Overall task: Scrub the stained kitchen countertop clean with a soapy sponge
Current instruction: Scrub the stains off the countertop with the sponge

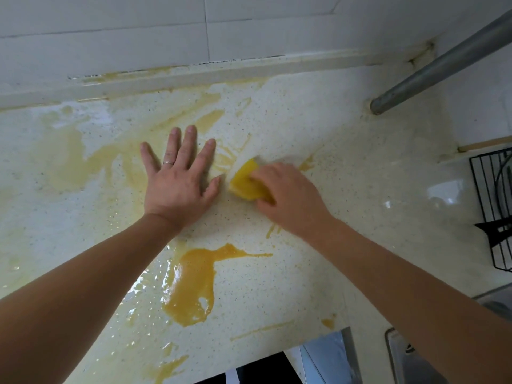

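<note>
A speckled cream countertop [346, 189] is smeared with wet yellow-orange stains. The thickest puddle [191, 284] lies near the front, just below my arms; thinner streaks [69, 162] spread to the left and along the back ledge. My right hand [288, 195] grips a yellow sponge [245, 182] and holds it down on the counter at the middle. My left hand [177, 176] rests flat on the wet surface with fingers spread, just left of the sponge and apart from it. A ring shows on one finger.
A grey metal pipe [443, 65] slants up from the counter at the back right. A black wire rack [496, 203] stands at the right edge. The rim of a steel sink [396, 353] shows at the bottom right. White tiles [138, 37] back the counter.
</note>
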